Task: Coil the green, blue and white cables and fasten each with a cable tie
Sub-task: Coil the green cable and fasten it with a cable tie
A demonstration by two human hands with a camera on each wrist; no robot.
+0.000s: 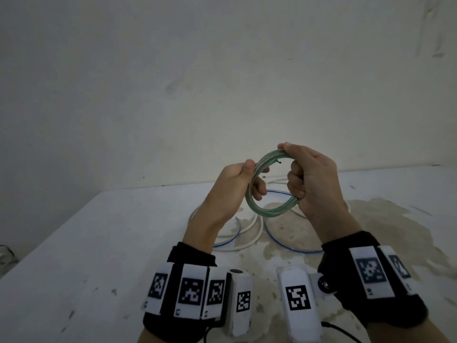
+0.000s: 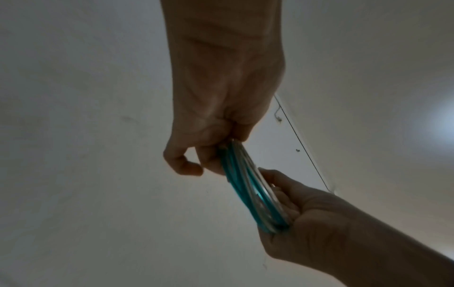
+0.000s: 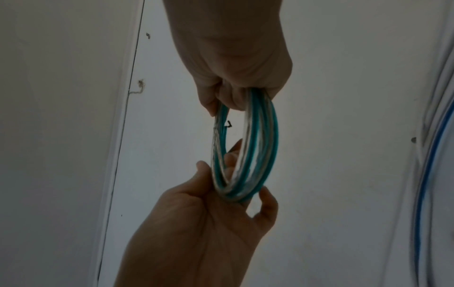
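The green cable (image 1: 269, 213) is wound into a small ring of several turns, held up in the air over the table. My left hand (image 1: 251, 174) pinches the ring's left side between thumb and fingers. My right hand (image 1: 294, 167) grips the right side, thumb on top and fingers curled through the ring. A short dark tip (image 3: 228, 124) sticks out inside the green cable (image 3: 260, 145). From the left wrist view the green cable (image 2: 245, 184) runs edge-on between my left hand (image 2: 211, 155) and right hand (image 2: 307, 213). No cable tie is in view.
Below the hands, the blue cable (image 1: 277, 241) and the white cable (image 1: 249, 245) lie in loose loops on the white table (image 1: 99, 243). A brownish stain (image 1: 371, 219) spreads over its right half. A wall stands close behind the table.
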